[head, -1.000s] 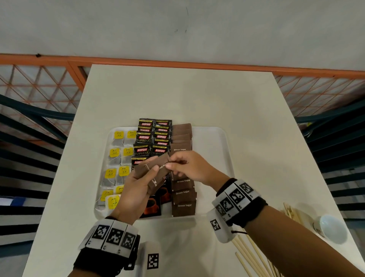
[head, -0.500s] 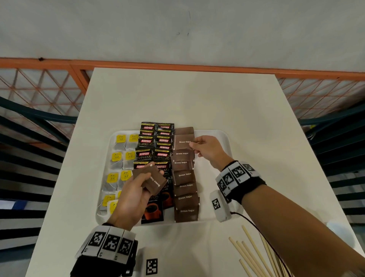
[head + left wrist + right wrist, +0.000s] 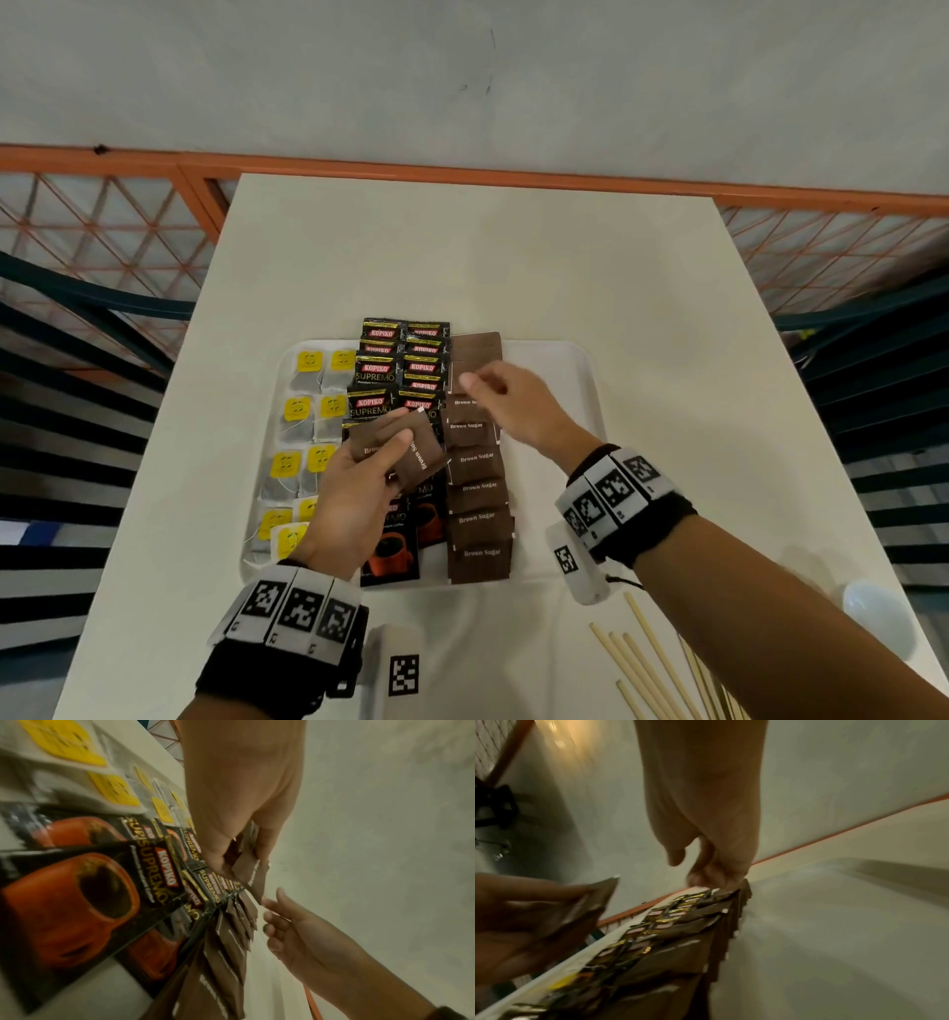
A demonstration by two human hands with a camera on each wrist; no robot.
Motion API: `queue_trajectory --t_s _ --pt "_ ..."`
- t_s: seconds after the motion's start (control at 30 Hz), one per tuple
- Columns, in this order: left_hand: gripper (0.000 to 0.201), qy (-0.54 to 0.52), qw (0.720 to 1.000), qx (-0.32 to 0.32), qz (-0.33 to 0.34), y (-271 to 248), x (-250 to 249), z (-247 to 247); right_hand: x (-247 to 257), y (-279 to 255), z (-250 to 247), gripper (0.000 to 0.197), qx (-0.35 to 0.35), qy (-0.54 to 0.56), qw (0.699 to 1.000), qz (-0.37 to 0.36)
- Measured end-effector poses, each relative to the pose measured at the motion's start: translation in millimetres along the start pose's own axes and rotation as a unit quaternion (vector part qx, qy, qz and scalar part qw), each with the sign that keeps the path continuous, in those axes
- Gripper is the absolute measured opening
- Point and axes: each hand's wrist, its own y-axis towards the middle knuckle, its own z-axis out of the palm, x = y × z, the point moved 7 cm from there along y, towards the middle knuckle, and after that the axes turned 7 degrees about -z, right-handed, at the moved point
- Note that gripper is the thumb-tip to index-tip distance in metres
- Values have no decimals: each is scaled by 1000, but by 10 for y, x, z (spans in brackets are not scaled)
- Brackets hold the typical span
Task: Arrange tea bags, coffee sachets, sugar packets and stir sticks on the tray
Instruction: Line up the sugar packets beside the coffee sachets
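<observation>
A white tray (image 3: pixel 557 375) holds yellow-tagged tea bags (image 3: pixel 308 411) on the left, black coffee sachets (image 3: pixel 380 370) in the middle and a column of brown sugar packets (image 3: pixel 477 519) to their right. My left hand (image 3: pixel 405 452) grips a few brown sugar packets (image 3: pixel 423 455) above the coffee sachets, thumb on top; the left wrist view shows this hand (image 3: pixel 239 862) pinching them (image 3: pixel 253 876). Above the far end of the sugar column, my right hand (image 3: pixel 482 390) hovers with loosely curled fingers and holds nothing (image 3: pixel 698 868). Wooden stir sticks (image 3: pixel 647 663) lie on the table at the front right.
The tray's right third is bare. A small white cup (image 3: pixel 878 616) stands near the table's right front corner, beside the sticks. A white marker block (image 3: pixel 403 673) lies at the front edge. An orange railing (image 3: pixel 513 177) runs behind the table.
My right hand took a sugar packet from the left hand's stack, laid it at the far end of the column and let it go. The left hand stayed put with the other packets.
</observation>
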Motion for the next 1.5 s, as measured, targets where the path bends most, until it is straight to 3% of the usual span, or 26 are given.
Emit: queue_trajectory --t_s 0.07,0.13,0.37,0.53,0.6,0.87,1.0,1.17,1.33,1.5 --pt "22 9 1000 -6 13 48 -44 46 128 -130 213 27 112 33 993 -29" --pt "21 20 999 -16 21 87 -69 79 156 -183 299 16 138 78 986 -41" --pt "15 0 999 -36 -5 77 -42 72 41 -22 187 20 100 157 982 -18" --pt "20 -19 998 -44 -34 27 -1 -55 -162 309 -173 26 -34 120 992 19" --pt "21 -18 998 -45 -37 -4 4 -92 -202 425 -275 25 -57 77 995 23" --pt "22 7 999 -34 -40 -54 21 -167 -190 646 -364 25 -56 18 998 16" --pt "21 8 999 -36 -37 -55 15 -148 -188 640 -303 31 -47 128 990 44" --pt "20 14 999 -37 -37 -28 25 -140 -213 589 -253 9 -54 292 949 103" --pt "15 46 998 -42 -28 7 46 -135 -267 545 -378 16 -113 270 951 95" --pt "10 64 995 -75 -26 142 33 -149 -324 526 -364 14 -110 258 955 93"
